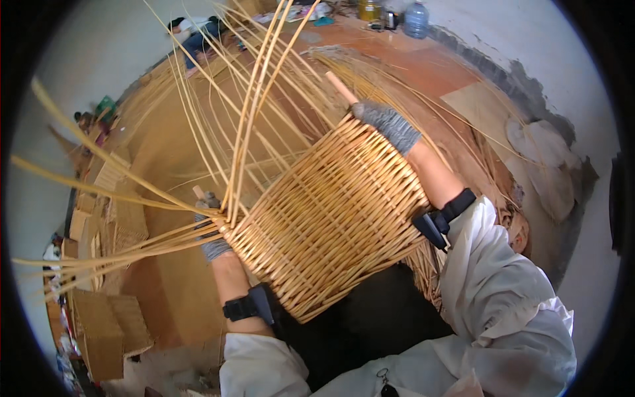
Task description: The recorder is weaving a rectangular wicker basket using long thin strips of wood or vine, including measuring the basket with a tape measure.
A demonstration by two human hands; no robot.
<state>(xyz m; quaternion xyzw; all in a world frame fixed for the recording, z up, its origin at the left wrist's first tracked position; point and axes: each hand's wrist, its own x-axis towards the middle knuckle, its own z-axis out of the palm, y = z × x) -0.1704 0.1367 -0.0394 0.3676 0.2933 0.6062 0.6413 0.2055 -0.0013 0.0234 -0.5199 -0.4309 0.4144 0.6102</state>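
A half-woven wicker basket (pixel 331 212) is tilted in front of me, its tight golden weave facing up. Long loose willow rods (pixel 248 126) fan out from its far and left edges. My right hand (pixel 390 126), in a grey knit glove, is closed at the far right corner, where a pale wooden stick (pixel 340 87) pokes out past the fingers. At the left corner, my gloved left hand (pixel 210 228) is closed around the basket's side, partly covered by rods. Another pale stick end (pixel 198 192) shows above it. Both hands' fingertips are hidden.
Woven basket pieces (pixel 99 331) stand on the floor to the left. Loose willow rods (pixel 370 76) lie across the floor beyond the basket. Another person (pixel 196 36) bends low at the far left. A blue water bottle (pixel 416 20) and white sacks (pixel 546 159) stand by the right wall.
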